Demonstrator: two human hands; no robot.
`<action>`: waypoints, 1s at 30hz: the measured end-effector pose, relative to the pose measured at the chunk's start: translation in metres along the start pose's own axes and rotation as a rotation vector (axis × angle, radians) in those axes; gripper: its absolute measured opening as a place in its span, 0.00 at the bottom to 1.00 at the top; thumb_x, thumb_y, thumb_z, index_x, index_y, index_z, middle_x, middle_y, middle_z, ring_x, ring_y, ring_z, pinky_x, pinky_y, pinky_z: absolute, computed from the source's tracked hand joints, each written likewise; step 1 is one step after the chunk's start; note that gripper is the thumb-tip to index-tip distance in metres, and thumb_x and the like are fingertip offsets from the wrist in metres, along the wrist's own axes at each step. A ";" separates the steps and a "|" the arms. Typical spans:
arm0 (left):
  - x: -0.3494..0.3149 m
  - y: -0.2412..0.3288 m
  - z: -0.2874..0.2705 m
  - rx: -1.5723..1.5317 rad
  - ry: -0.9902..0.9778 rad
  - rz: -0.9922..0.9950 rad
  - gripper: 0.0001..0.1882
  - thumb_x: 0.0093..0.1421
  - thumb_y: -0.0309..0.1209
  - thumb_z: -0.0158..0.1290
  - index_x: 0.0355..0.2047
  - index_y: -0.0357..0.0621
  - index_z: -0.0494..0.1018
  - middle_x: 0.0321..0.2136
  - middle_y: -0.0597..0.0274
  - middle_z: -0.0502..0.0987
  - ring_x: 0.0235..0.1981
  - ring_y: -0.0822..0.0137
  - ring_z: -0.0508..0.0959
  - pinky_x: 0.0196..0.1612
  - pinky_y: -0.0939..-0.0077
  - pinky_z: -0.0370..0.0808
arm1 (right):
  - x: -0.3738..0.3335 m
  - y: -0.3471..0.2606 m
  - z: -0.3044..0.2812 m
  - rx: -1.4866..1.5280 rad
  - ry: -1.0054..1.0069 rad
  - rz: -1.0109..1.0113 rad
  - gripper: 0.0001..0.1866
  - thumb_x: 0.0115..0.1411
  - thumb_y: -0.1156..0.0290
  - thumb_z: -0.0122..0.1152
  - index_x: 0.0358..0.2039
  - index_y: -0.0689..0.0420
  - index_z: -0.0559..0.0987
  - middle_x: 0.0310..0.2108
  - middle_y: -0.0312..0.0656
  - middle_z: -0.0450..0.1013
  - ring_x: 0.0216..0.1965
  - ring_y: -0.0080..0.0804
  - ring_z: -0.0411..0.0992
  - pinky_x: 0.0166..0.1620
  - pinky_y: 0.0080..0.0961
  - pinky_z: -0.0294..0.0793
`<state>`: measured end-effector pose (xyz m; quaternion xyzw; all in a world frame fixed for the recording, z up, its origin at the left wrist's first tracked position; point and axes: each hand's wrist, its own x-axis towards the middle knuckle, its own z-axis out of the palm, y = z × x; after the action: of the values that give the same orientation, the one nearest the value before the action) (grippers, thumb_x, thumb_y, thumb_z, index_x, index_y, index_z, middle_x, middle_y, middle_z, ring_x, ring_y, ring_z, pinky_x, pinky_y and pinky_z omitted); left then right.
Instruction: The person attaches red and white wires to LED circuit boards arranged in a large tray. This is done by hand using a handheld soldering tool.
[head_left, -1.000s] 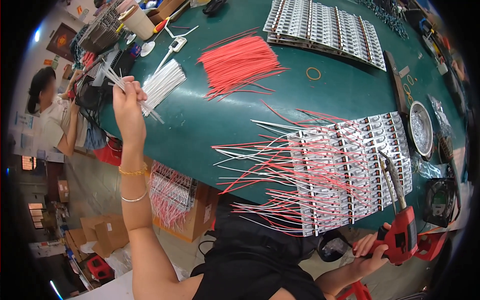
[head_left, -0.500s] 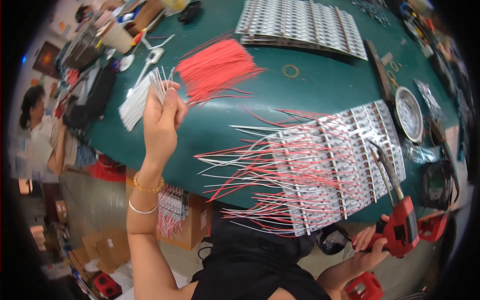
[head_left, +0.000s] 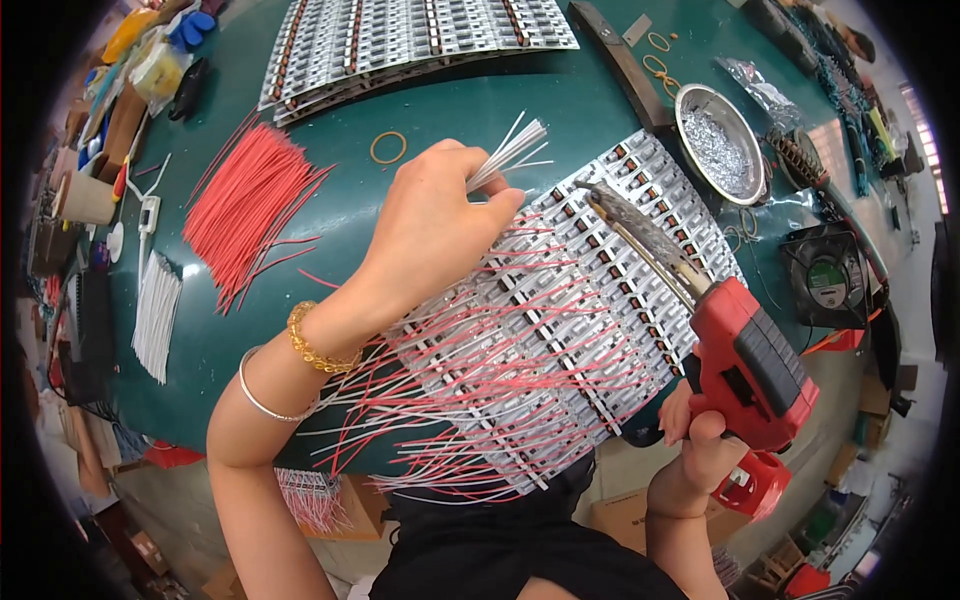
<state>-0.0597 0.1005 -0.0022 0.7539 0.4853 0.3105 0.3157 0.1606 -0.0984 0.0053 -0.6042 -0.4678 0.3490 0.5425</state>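
Observation:
My left hand (head_left: 432,222) is closed round a bundle of thin white wires (head_left: 516,153), whose ends fan out to the right. It is over the upper left of a panel of small circuit boards (head_left: 640,250). Rows of red and white wires (head_left: 400,425) trail leftward from that panel. At the right, my right hand (head_left: 706,445) grips a red soldering gun (head_left: 752,365) with a black-ridged body. Its long dark tip, with a thin rod alongside, points up and left over the panel, and I cannot tell whether it touches.
Red wires (head_left: 250,205) lie piled at left, beside a white wire bundle (head_left: 157,320). More board panels (head_left: 430,40) are stacked at the back. A dark bar (head_left: 625,65), a metal bowl of silvery bits (head_left: 718,145) and a small black fan (head_left: 825,278) occupy the right.
My left hand has moved right with the white wires, from beside the wire piles to over the panel. The view has shifted right, and the soldering gun's tip now reaches further over the panel.

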 end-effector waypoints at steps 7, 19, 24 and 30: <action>0.007 -0.003 0.005 -0.059 -0.167 -0.184 0.11 0.51 0.30 0.59 0.26 0.30 0.76 0.27 0.52 0.73 0.28 0.59 0.74 0.32 0.67 0.68 | 0.013 0.014 -0.004 -0.088 -0.017 0.036 0.42 0.55 0.43 0.63 0.48 0.75 0.66 0.11 0.33 0.62 0.10 0.19 0.59 0.16 0.18 0.59; 0.000 -0.009 0.013 -0.010 -0.042 -0.048 0.10 0.52 0.27 0.59 0.24 0.30 0.74 0.24 0.57 0.71 0.23 0.67 0.69 0.27 0.72 0.64 | 0.011 0.019 -0.008 -0.220 -0.046 0.048 0.38 0.54 0.45 0.65 0.43 0.72 0.67 0.09 0.32 0.60 0.08 0.19 0.58 0.15 0.17 0.58; -0.001 -0.009 0.014 -0.008 -0.035 -0.036 0.10 0.52 0.27 0.59 0.24 0.30 0.73 0.24 0.57 0.71 0.22 0.67 0.68 0.27 0.71 0.64 | 0.006 0.020 -0.006 -0.078 0.150 -0.002 0.44 0.53 0.43 0.65 0.49 0.76 0.65 0.09 0.31 0.61 0.08 0.18 0.59 0.15 0.18 0.57; 0.001 -0.009 0.012 -0.011 -0.051 -0.046 0.09 0.52 0.27 0.59 0.25 0.30 0.74 0.25 0.57 0.71 0.24 0.67 0.70 0.27 0.72 0.65 | 0.009 -0.025 -0.015 0.320 0.007 0.177 0.42 0.39 0.41 0.76 0.42 0.65 0.73 0.24 0.38 0.73 0.26 0.27 0.71 0.30 0.22 0.69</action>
<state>-0.0549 0.1020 -0.0166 0.7485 0.4926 0.2865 0.3390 0.1726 -0.0953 0.0334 -0.5502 -0.3494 0.4634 0.6004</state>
